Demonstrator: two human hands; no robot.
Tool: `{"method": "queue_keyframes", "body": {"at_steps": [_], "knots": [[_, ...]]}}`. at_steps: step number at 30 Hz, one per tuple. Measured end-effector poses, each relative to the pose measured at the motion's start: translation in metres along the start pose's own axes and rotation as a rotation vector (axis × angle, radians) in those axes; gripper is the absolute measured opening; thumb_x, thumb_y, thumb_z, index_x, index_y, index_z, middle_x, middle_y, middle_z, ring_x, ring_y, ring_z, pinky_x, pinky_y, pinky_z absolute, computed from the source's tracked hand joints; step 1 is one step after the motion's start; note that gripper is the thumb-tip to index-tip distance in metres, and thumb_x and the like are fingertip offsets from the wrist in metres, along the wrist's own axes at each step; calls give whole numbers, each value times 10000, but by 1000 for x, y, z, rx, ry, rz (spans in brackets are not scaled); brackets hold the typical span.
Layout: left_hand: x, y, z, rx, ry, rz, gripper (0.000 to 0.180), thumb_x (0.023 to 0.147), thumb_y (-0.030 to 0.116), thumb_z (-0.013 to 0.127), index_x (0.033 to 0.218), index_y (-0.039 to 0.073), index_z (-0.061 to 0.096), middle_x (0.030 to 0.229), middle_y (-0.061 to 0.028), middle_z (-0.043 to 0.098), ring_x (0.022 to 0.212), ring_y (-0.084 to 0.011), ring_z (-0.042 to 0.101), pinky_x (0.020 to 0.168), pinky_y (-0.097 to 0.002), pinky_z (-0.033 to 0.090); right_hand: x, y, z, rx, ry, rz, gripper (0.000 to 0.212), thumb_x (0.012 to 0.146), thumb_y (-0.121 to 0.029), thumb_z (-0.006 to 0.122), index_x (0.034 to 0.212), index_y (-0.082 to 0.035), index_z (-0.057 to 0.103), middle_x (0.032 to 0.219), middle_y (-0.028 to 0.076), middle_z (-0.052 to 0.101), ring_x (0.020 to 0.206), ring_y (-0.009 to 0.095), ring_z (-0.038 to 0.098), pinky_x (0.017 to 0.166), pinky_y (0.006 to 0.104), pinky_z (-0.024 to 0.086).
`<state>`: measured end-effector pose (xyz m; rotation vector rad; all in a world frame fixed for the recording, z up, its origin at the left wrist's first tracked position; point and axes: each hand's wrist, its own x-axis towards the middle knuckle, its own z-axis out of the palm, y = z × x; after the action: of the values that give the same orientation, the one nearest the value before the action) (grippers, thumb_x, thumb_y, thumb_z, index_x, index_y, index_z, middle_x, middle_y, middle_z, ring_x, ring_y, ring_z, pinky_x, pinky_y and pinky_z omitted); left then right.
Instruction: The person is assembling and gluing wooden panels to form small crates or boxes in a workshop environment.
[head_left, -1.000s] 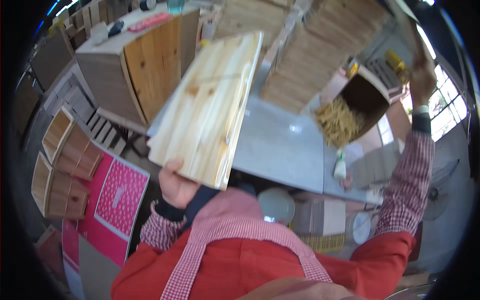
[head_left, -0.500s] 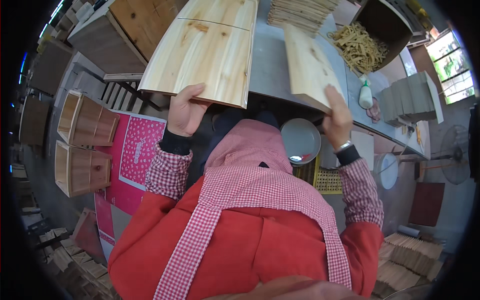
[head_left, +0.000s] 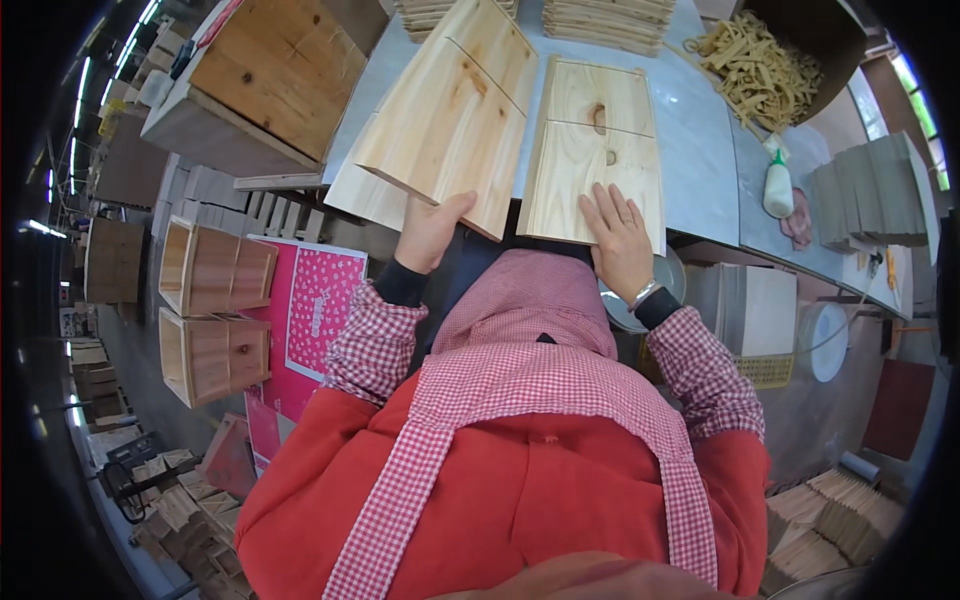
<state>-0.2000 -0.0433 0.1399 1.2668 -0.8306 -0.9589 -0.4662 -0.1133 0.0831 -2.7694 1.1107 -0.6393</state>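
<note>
My left hand (head_left: 430,232) is closed on the near edge of a tapered wooden panel (head_left: 455,110), thumb on top and the other fingers hidden beneath. That panel is tilted up off the table and has a groove across its far part. Under its left side shows another pale board (head_left: 368,196). To the right, a second grooved panel (head_left: 590,160) with dark knots lies on the table, its near end at the front edge. My right hand (head_left: 622,243) rests on its near right part with fingers stretched out and slightly spread.
Stacks of wooden slats (head_left: 605,25) stand at the table's back. Further right are a box of wood strips (head_left: 760,65), a green-capped white bottle (head_left: 778,188) and stacked grey boards (head_left: 868,190). Wooden buckets (head_left: 215,355) stand at the left; a white basin (head_left: 668,285) is below the table edge.
The right panel, tilted up in my right hand before, now lies on the table under my spread fingers. The left panel has been raised and tilted, and a board shows beneath it.
</note>
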Motion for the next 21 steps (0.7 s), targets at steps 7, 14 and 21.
{"method": "queue_keyframes", "body": {"at_steps": [7,14,21], "knots": [[13,-16,12,314,-39,64,467,785,36,641,1215,-76,499,1132,-133,603,1033,-226,593,886,-329,468,0,1,-1,26,-16,11,725,663,2,633,1360,-84,452,1448,126,389,1366,318,325,1105,447,282],[4,4,43,577,-99,98,386,781,83,638,1110,-101,554,1045,-201,633,980,-255,626,856,-339,482,-2,4,-1,57,-17,19,736,659,8,636,1365,-87,452,1449,125,390,1367,321,325,1104,453,280],[7,-16,52,692,-186,220,373,813,136,639,1113,-76,573,1037,-194,641,963,-257,629,848,-352,488,-7,9,2,6,-27,46,731,668,-36,657,1367,-86,450,1454,141,382,1365,331,330,1105,464,272]]}}
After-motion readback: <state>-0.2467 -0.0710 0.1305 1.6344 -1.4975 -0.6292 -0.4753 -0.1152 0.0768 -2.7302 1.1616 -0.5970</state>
